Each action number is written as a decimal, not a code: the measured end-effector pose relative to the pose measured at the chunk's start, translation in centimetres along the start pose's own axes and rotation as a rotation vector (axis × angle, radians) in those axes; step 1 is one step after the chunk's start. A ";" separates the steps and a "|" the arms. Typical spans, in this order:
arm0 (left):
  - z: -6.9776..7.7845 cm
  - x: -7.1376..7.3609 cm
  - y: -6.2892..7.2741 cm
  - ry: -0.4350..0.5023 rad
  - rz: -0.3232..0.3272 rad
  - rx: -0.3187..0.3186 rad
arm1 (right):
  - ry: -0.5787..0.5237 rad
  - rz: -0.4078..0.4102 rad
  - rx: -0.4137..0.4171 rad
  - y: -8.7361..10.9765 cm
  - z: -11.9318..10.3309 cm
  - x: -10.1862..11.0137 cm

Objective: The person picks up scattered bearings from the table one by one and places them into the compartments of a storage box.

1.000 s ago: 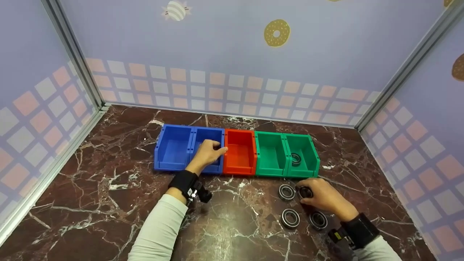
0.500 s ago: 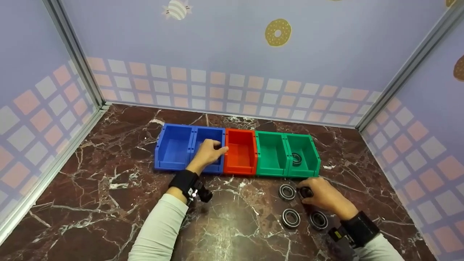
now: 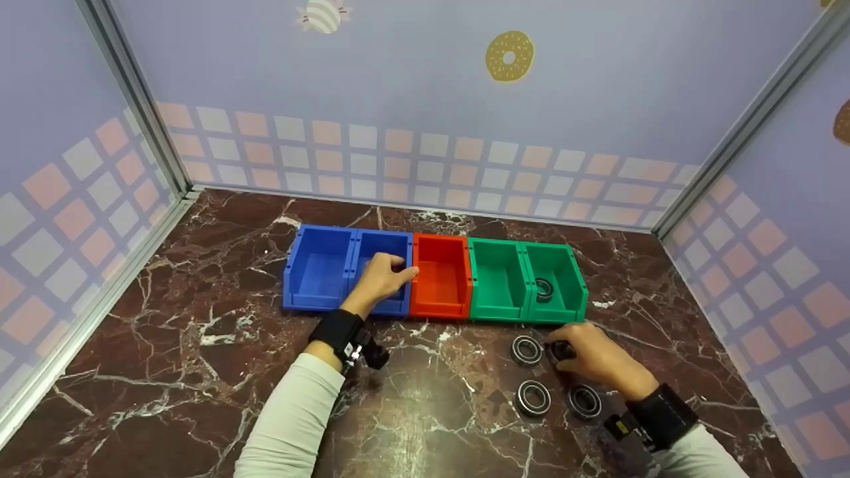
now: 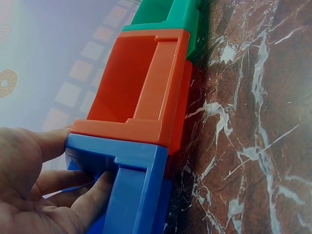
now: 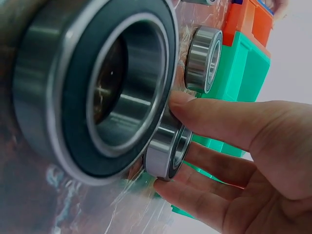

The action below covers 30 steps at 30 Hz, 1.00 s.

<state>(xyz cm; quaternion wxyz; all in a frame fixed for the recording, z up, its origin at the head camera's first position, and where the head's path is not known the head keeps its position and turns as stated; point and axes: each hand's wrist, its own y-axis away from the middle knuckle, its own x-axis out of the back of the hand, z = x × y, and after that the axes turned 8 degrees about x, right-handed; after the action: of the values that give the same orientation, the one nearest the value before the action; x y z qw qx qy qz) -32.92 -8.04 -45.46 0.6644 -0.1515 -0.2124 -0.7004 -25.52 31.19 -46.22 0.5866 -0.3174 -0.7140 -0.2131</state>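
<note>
In the head view my left hand (image 3: 380, 282) reaches over the second blue bin (image 3: 393, 308). The left wrist view shows its fingers inside that bin and the thumb over the side wall next to the red bin (image 4: 163, 87), gripping the wall. On the right, my right hand (image 3: 593, 355) holds a metal ball bearing (image 5: 163, 151) between thumb and fingers, low at the tabletop. Three more bearings lie flat around it: one to its left (image 3: 526, 350), one at front left (image 3: 533, 398), and one nearer me (image 3: 584, 402), which looms large in the right wrist view.
The bins stand in one row: another blue bin (image 3: 312, 303) at the left end, then two green ones, the inner (image 3: 495, 313) and the outer (image 3: 556, 317). A bearing (image 3: 544, 289) leans inside the outer green bin. Patterned walls (image 3: 425, 79) enclose the marbled tabletop (image 3: 199, 372).
</note>
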 end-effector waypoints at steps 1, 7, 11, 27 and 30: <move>0.0 0.0 0.0 0.003 0.000 -0.005 | -0.001 -0.003 -0.002 0.0 0.0 0.0; 0.1 0.0 0.1 -0.015 -0.003 0.025 | 0.002 -0.005 0.013 0.1 0.1 0.1; 0.2 0.0 0.2 -0.012 -0.009 0.055 | 0.010 -0.009 0.019 0.1 0.1 0.2; 0.2 0.0 0.1 -0.016 -0.017 0.056 | -0.020 0.016 0.028 0.2 -0.4 1.3; 0.2 0.0 0.2 -0.025 0.001 0.037 | -0.016 0.012 0.015 0.2 -0.5 1.6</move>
<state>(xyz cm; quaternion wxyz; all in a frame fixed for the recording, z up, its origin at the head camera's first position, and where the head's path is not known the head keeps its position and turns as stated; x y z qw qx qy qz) -32.77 -7.95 -45.22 0.6648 -0.1481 -0.2336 -0.6939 -25.20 31.25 -44.59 0.5846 -0.3188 -0.7183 -0.2015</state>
